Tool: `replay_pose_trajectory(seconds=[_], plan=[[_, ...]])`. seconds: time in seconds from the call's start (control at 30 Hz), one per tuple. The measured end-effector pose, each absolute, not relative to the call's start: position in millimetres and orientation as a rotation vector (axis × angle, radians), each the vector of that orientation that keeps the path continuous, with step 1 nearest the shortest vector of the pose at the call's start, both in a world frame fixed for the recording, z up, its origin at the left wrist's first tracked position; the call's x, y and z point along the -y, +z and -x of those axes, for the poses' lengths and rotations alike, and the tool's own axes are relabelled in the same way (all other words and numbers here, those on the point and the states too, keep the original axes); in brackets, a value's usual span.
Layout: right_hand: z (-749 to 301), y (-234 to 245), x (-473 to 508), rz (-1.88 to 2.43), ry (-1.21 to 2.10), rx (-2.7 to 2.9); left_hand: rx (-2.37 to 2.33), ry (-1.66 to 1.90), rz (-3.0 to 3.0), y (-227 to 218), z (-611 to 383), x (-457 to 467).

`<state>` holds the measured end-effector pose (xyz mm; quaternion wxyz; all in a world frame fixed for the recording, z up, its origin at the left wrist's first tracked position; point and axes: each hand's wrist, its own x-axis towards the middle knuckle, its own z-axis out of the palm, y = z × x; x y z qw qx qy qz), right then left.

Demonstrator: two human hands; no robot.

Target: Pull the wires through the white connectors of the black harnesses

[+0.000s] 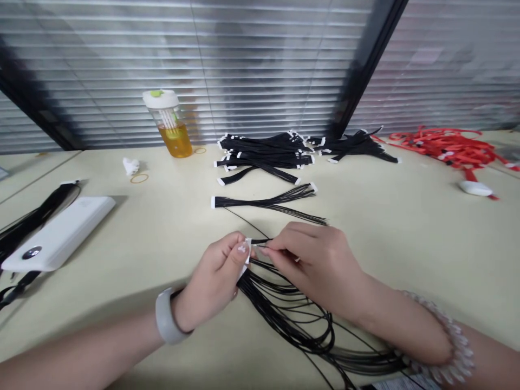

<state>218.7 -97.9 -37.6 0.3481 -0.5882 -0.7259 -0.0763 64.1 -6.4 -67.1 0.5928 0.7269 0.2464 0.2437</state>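
My left hand (221,265) is closed around a white connector (248,252), its thumb pressed on the front. Black wires (280,314) run from below that hand in a loose bundle, curving down to the right under my right forearm. Close by on the right, my right hand (312,260) pinches a thin black wire (262,246) between thumb and forefinger, with its end at the connector. Whether the end sits inside the connector I cannot tell. Just beyond the hands lies a black wire harness (260,203) with a white connector at its left end and some loose wire ends at right.
Behind lies a pile of black cables (266,151), with red cables (447,146) at the far right. A bottle of amber liquid (176,138) stands before the blinds (260,65). A white power bank (60,233) rests at left beside more black cables (36,216).
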Motion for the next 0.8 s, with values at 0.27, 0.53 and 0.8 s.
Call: replay_pose_trajectory(seconds=[0.27,0.53,0.8], plan=[[-219.5,-42.4,98.1,1.563,-0.267,1.973,-0.557,0.536,-1.696,-70.5,-65.3,5.1],[-219.7,-40.7,97.5,1.575,-0.278,1.993,-0.515,0.554,-1.742,-71.5,-64.4,2.8],[-221.1,-39.9,97.8,1.556,-0.18,1.956,-0.527,0.563,-1.778,-67.9,-64.2,3.7]])
